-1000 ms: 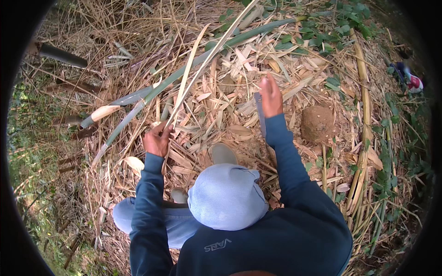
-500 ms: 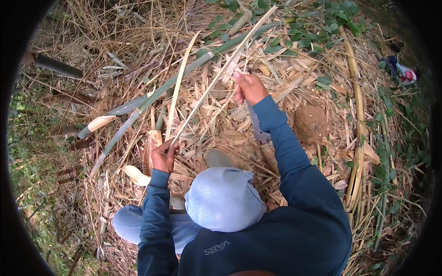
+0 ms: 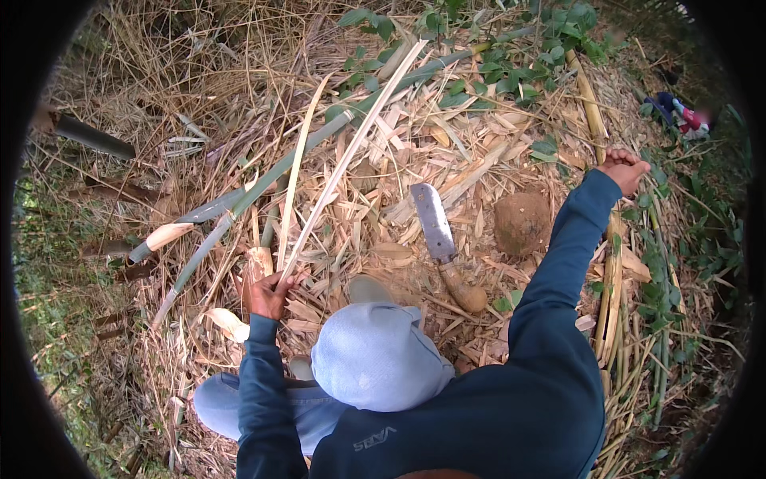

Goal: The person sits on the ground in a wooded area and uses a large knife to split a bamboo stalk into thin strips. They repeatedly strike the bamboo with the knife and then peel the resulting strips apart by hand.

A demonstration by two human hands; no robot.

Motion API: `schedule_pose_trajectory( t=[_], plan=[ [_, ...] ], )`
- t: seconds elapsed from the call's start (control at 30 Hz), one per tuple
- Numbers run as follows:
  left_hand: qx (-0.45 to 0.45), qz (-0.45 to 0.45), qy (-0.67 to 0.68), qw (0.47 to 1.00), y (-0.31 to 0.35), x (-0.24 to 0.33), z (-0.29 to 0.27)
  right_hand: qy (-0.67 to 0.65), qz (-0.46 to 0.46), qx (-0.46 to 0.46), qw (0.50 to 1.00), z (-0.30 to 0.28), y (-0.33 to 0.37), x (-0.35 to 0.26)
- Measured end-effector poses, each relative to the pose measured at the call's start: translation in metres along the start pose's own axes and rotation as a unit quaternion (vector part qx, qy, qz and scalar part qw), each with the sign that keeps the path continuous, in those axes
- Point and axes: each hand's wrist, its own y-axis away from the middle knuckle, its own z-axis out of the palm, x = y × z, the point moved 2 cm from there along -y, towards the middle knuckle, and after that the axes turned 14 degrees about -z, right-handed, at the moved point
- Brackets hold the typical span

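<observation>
My left hand [image 3: 267, 296] pinches the lower end of a long pale bamboo strip [image 3: 351, 152], which slants up and away to the right. A second, thinner yellowish strip [image 3: 299, 164] runs beside it on the left, its lower end near the same hand. Out to the far right, my right hand [image 3: 625, 170] is raised with its fingers curled closed; whatever may be in them is hidden. Between my hands lies a machete [image 3: 434, 222], its broad metal blade pointing away and its wooden handle [image 3: 463, 289] toward me.
Green bamboo poles [image 3: 279, 166] cross the ground on the left. A rounded brown mound [image 3: 523, 223] sits right of the machete. Long yellow canes [image 3: 612, 295] line the right side, near leafy plants [image 3: 550, 48]. Dry shavings cover the ground; a blue-and-red bundle [image 3: 678, 116] lies far right.
My right hand has swung out to the right, away from the strip, uncovering the machete. My left hand has shifted slightly down and left, still on the strip.
</observation>
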Motion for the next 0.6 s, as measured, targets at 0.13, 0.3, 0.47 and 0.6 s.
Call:
schedule_pose_trajectory(
  t=[0.13, 0.3, 0.47, 0.6],
  plan=[
    [-0.018, -0.017, -0.047, 0.999, 0.014, 0.008, 0.001, 0.294, 0.212, -0.398, 0.843, -0.016, 0.066, 0.082],
    [-0.031, -0.038, -0.009, 0.999, 0.031, 0.008, 0.009, 0.15, 0.195, -0.433, 0.867, 0.061, 0.159, 0.128],
    [-0.023, 0.029, -0.102, 0.994, 0.049, 0.035, 0.017, 0.151, 0.416, -0.538, 0.718, 0.091, 0.176, 0.128],
    [-0.011, 0.021, -0.042, 0.999, 0.038, 0.005, 0.014, 0.043, 0.471, -0.371, 0.799, 0.091, 0.178, 0.117]
  ],
)
